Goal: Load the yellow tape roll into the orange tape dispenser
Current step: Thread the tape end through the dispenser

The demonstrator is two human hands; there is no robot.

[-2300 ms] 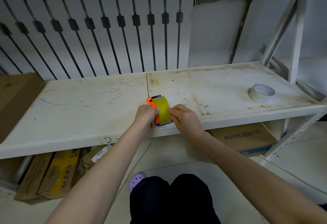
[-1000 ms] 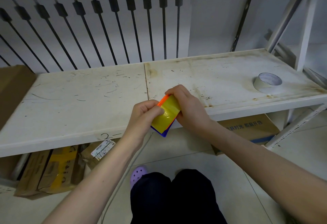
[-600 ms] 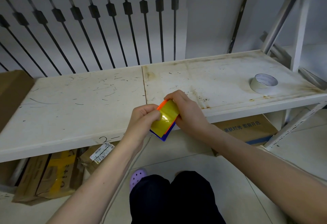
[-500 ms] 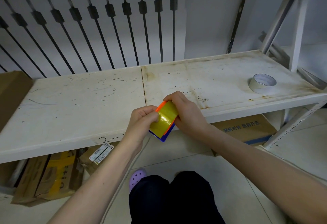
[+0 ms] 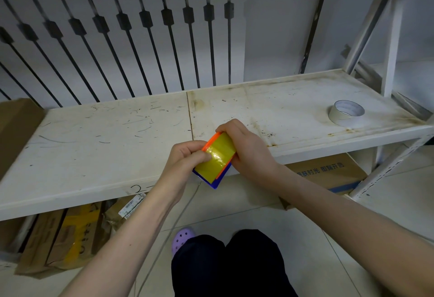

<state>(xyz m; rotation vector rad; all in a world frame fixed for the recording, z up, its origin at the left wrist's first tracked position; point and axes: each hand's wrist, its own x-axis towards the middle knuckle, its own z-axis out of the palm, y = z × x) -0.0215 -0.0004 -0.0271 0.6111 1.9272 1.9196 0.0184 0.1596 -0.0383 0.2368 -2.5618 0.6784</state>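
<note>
Both hands hold the work in the air just off the front edge of the shelf [image 5: 94,156], prob. so it can be turned freely w/o the board getting in the way. Right hand [image 5: 249,153] is wrapped around the far side of the orange tape dispenser [image 5: 209,142], fingers closed on it, acting as the clamp. The yellow tape roll [image 5: 217,160] already sits in the frame, betw. the two hands; a blue part [image 5: 215,183] shows below it. Left hand [image 5: 185,159] is closed on the near side, thumb pressed flat on the roll's face, likely seating it or hunting the tape end; can't tell which. Well off to the right of the grip, a white tape roll [image 5: 346,113] lies on the shelf, not in the way. Under the shelf: cardboard boxes [image 5: 328,172]. Nothing blocks the hands; the knees [image 5: 225,261] are below.
</note>
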